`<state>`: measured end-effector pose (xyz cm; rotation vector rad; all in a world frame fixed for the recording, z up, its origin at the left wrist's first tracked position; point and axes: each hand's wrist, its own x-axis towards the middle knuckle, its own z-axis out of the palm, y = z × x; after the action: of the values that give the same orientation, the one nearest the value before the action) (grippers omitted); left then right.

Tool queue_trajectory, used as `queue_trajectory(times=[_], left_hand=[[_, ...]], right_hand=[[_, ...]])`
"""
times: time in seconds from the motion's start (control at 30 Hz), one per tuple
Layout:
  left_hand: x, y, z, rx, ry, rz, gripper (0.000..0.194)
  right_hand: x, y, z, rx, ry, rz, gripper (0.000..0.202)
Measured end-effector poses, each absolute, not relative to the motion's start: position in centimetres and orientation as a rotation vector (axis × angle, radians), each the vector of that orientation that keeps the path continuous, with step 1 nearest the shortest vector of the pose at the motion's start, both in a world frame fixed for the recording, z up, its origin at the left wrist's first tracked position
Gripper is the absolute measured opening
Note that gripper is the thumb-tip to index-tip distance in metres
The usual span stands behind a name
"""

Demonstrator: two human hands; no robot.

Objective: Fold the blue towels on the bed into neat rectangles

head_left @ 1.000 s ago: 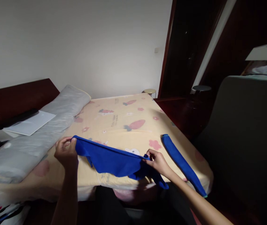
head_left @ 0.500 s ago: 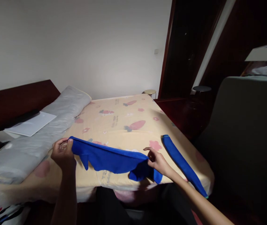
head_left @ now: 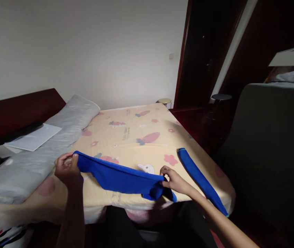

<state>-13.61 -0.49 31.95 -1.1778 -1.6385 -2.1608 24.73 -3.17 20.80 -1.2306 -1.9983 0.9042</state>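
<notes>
A blue cloth (head_left: 121, 175) with a stitched edge is stretched between my hands, just above the near side of the bed. My left hand (head_left: 68, 169) pinches its left corner between thumb and fingers. At the right end, my right hand (head_left: 172, 179) grips the same edge with its fingertips. The cloth's lower right part hangs in loose folds onto the bedsheet. To the right of my right hand lies a second blue cloth (head_left: 201, 179), rolled or folded into a long narrow strip, along the bed's right side.
The bed (head_left: 126, 117) has a cream sheet with carrots and flowers. On its left lie a grey pillow or quilt (head_left: 66, 117) and a white flat sheet or folder (head_left: 37, 137). A dark chair back (head_left: 268, 144) stands at right, two stools (head_left: 221, 97) beyond.
The blue cloth is drawn tauter and its hanging lower edge has swung smoother. My left hand has moved slightly left; my right fingers have closed in more at the edge.
</notes>
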Motion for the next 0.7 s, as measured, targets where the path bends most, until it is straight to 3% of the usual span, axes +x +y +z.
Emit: queue_trajectory(times=[0.33, 0.7], left_hand=[[-13.2, -0.5, 32.4, -1.125, -1.596, -2.300, 0.021], [-13.4, -0.6, 32.9, -1.039, -1.598, -2.344, 0.018]], right_hand=[[26.4, -1.9, 20.3, -1.484, -1.803, 0.736, 0.005], [29.7, -0.7, 21.4, -1.633, -1.555, 0.399, 0.015]])
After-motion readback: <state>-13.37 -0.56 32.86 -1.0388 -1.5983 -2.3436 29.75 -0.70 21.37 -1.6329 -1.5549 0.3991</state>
